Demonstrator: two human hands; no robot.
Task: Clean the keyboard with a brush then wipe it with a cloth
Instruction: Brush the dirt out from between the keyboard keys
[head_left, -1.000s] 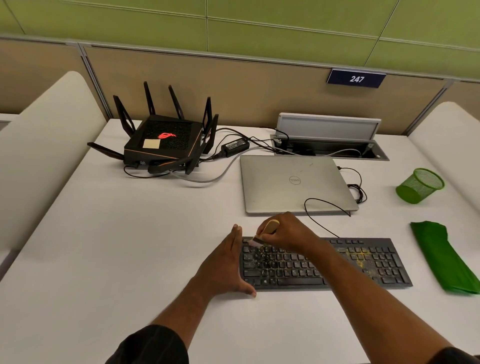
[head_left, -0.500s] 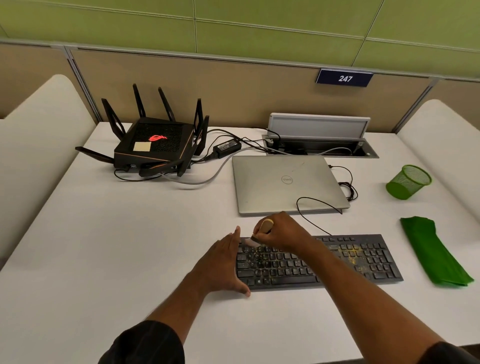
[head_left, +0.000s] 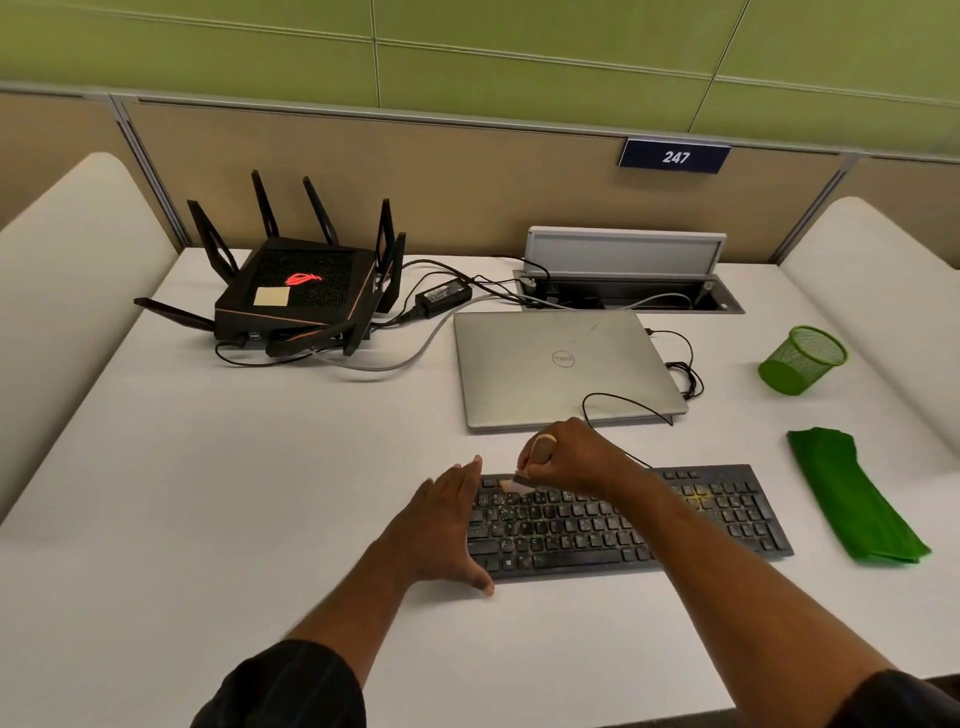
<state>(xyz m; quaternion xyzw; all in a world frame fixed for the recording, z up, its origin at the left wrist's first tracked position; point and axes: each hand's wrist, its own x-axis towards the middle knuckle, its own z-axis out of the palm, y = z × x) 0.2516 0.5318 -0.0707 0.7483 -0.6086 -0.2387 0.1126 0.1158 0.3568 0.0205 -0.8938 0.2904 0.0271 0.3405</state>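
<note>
Two hands: left hand (head_left: 441, 525), fingers (head_left: 464, 480) straight, is bracing the left end of the likely light, rigid keyboard (head_left: 675, 525); right hand (head_left: 576, 457) is gripping the soft-bristled brush (head_left: 542, 448) by its handle.

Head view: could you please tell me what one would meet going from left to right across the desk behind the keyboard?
router → laptop → cup

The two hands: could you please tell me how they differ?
The left hand lies flat, fingers straight, beside the keyboard; the right hand is curled round the brush. The left hand holds nothing; the right hand's brush meets the top-left keys. Both work at its left end.
</note>
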